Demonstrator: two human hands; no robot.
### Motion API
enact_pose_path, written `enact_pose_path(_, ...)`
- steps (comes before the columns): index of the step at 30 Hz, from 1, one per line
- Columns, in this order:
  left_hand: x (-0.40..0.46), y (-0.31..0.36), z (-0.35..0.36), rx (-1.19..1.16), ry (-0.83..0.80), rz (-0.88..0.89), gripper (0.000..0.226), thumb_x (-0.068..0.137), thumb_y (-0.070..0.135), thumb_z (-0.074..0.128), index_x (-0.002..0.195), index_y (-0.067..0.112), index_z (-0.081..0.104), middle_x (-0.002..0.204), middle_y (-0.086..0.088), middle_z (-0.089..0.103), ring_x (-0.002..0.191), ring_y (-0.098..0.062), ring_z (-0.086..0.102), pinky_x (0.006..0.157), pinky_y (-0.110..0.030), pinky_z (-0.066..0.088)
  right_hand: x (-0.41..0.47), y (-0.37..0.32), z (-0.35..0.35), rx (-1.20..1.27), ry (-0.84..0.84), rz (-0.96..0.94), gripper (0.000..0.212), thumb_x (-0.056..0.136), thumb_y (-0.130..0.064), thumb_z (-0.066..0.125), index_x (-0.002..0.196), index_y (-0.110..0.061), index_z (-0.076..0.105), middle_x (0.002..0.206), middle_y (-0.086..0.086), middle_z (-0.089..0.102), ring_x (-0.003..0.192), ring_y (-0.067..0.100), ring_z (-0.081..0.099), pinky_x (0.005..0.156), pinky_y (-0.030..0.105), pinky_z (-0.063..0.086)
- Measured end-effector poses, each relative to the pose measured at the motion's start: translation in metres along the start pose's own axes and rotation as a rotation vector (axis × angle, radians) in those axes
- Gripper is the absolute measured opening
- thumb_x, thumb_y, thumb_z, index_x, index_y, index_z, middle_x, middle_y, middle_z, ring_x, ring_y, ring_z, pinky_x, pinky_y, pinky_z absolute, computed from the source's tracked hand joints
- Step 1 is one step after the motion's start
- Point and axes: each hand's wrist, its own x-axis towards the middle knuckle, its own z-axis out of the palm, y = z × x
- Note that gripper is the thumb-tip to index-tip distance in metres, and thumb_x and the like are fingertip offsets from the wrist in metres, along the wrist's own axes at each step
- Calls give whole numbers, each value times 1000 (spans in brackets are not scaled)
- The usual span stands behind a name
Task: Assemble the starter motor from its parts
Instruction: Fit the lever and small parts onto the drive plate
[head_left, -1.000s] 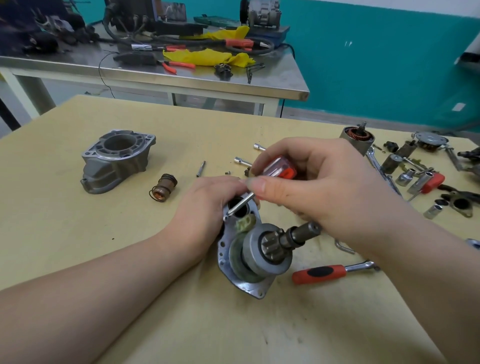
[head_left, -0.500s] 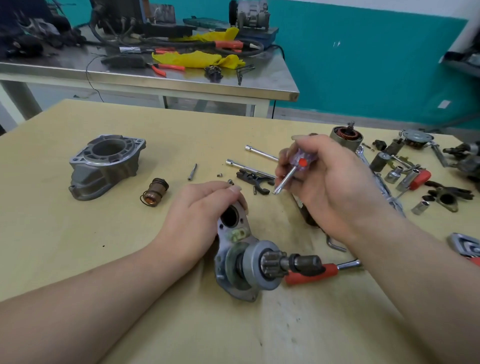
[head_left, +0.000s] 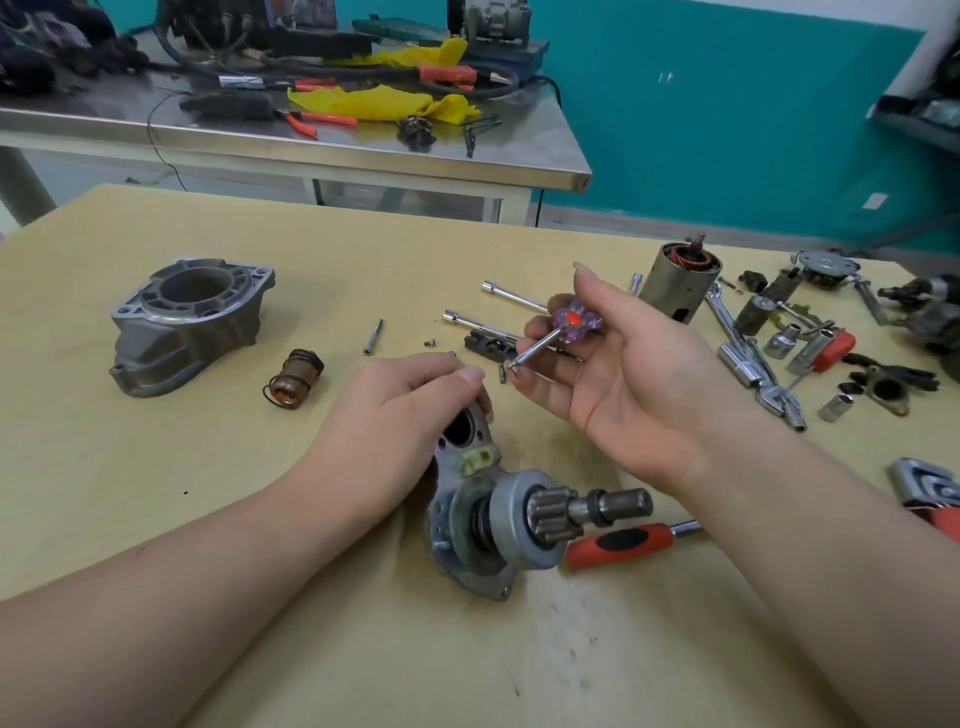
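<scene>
A starter sub-assembly (head_left: 493, 525), a metal plate with a pinion gear and shaft pointing right, lies on the yellow table (head_left: 311, 623). My left hand (head_left: 395, 426) grips the plate's upper end, fingers curled over its round hole. My right hand (head_left: 613, 374) is raised above the table, palm up, holding a small screwdriver (head_left: 561, 332) with a clear purple handle and a red cap; its tip points down-left toward my left fingertips. A grey cast housing (head_left: 187, 322) stands at the left, with a copper-coloured plunger and spring (head_left: 296, 382) beside it. The armature in its case (head_left: 680, 283) stands behind my right hand.
Long bolts (head_left: 511, 293), a black lever fork (head_left: 485, 343) and small screws (head_left: 428, 343) lie behind my hands. A red-handled ratchet (head_left: 623, 543) lies right of the pinion. Sockets, wrenches and more parts (head_left: 810, 338) crowd the right side. A steel bench (head_left: 311, 140) with tools stands behind.
My right hand lifted the screwdriver away from the plate's hole and turned palm up, further from the assembly. My left hand kept its hold on the plate.
</scene>
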Motion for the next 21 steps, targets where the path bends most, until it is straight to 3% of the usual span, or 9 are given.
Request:
enact_pose_path(2,0,-2,-1,20,-9,34,34,109,26,63,81,18,80,76,-5,73,76,-17,66,74,-36,48,1,1,1,-6,0,-8,33,103,-36,60,83,-10,61,77,12,66,69,24,72,68,40,62)
enact_pose_path(4,0,-3,-1,32,-23,80,28,110,25,62,91,22,82,86,1,79,85,-17,72,79,-32,53,1,3,1,-8,8,-17,31,102,-36,61,85,-9,61,78,12,66,70,25,72,68,40,62)
enact_pose_path(8,-1,-3,0,18,-61,163,14,110,24,60,112,24,74,86,0,80,79,-15,74,71,-21,53,0,5,3,-35,12,-73,29,100,-35,63,90,-9,61,79,13,65,72,26,71,70,41,62)
enact_pose_path(14,-4,-4,1,-46,-38,170,27,97,43,65,103,18,75,84,-4,79,72,-14,70,68,-18,51,-4,7,6,-43,31,-151,27,102,-33,62,96,-7,61,80,12,66,74,26,72,71,41,62)
enact_pose_path(18,-2,-2,3,-63,15,142,31,95,43,73,91,13,76,82,-6,80,72,-17,74,67,-20,56,-5,11,11,-31,27,-187,25,103,-30,62,98,-6,61,80,14,66,74,27,72,66,39,62)
enact_pose_path(21,-1,0,5,-34,59,126,27,99,37,73,86,15,79,79,1,80,66,-7,71,63,-16,53,-5,14,12,-52,-10,-226,25,98,-30,65,99,-5,61,82,15,67,77,29,72,69,41,62)
